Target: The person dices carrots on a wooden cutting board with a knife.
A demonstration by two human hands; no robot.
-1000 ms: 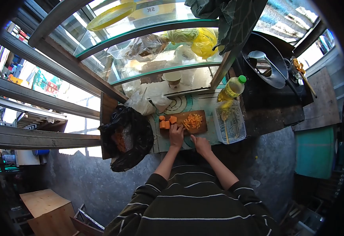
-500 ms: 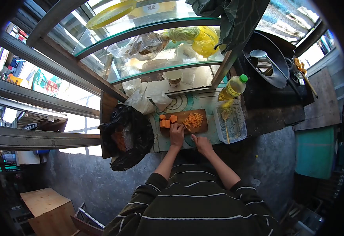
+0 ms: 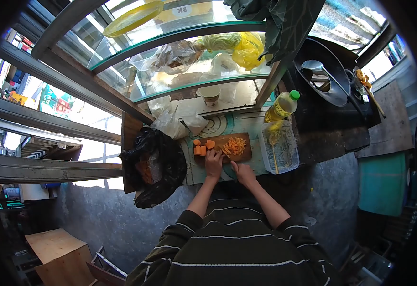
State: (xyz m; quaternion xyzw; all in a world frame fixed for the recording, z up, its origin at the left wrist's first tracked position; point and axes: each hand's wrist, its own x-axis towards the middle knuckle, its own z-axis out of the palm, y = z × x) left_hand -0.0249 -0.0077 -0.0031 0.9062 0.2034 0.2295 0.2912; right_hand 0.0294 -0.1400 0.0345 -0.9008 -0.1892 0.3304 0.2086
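A wooden cutting board (image 3: 244, 156) lies on the counter in front of me. Chunks of carrot (image 3: 203, 151) sit at its left, and a heap of diced carrot (image 3: 234, 146) covers its right half. My left hand (image 3: 213, 164) is on the board's front part, fingers closed on a piece of carrot that they mostly cover. Close to its right, my right hand (image 3: 243, 172) is wrapped round the handle of a knife (image 3: 227, 157). The blade points up and left toward the left fingertips; most of it is hard to make out.
To the left lies a black plastic bag (image 3: 170, 159). On the right stand a clear plastic tub (image 3: 286, 155) with a brush-like stick in it and a bottle of yellow oil (image 3: 282, 107). Behind are a glass shelf case (image 3: 203, 85) and, farther right, a wok (image 3: 332, 90).
My right hand has shifted very slightly left with the knife. My left hand and the carrot pieces look nearly the same.
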